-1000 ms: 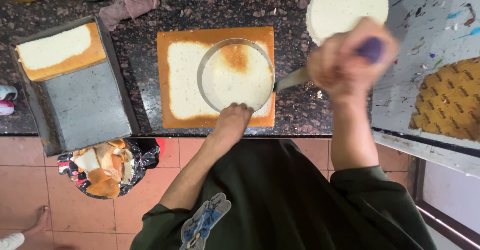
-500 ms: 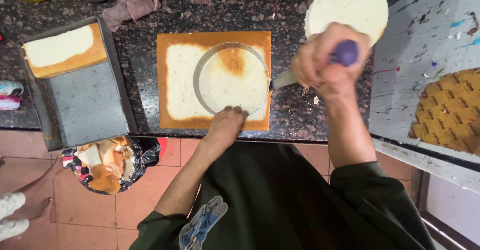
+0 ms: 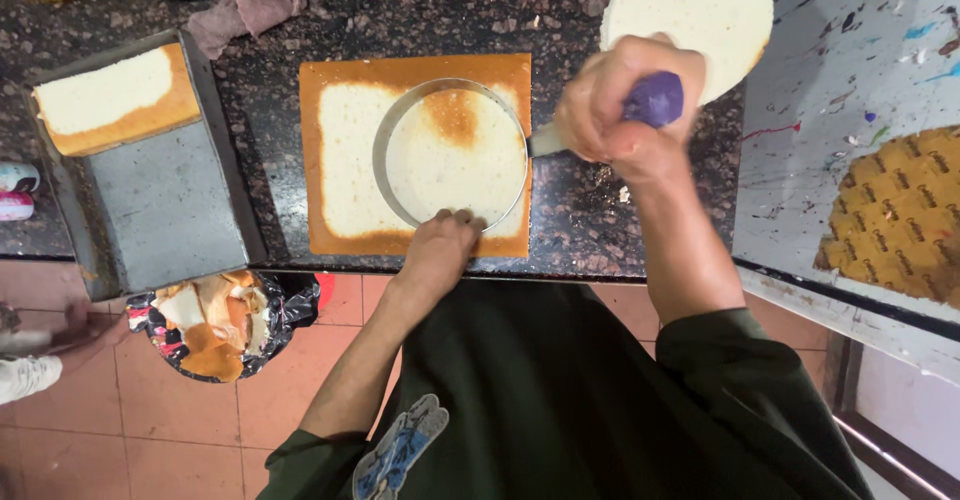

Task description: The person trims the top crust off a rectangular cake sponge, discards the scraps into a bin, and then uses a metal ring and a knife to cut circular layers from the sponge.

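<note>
Left hand has its fingers pressed together on the near rim of the metal ring, which sits on the square sponge cake. Right hand grips a purple-handled knife, blade apparently against the ring's right side.

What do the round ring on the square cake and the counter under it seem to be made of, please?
The round cutting ring looks like thin polished metal: grey and shiny. The dark counter looks like polished granite, judging by its brown-black speckles.
</note>
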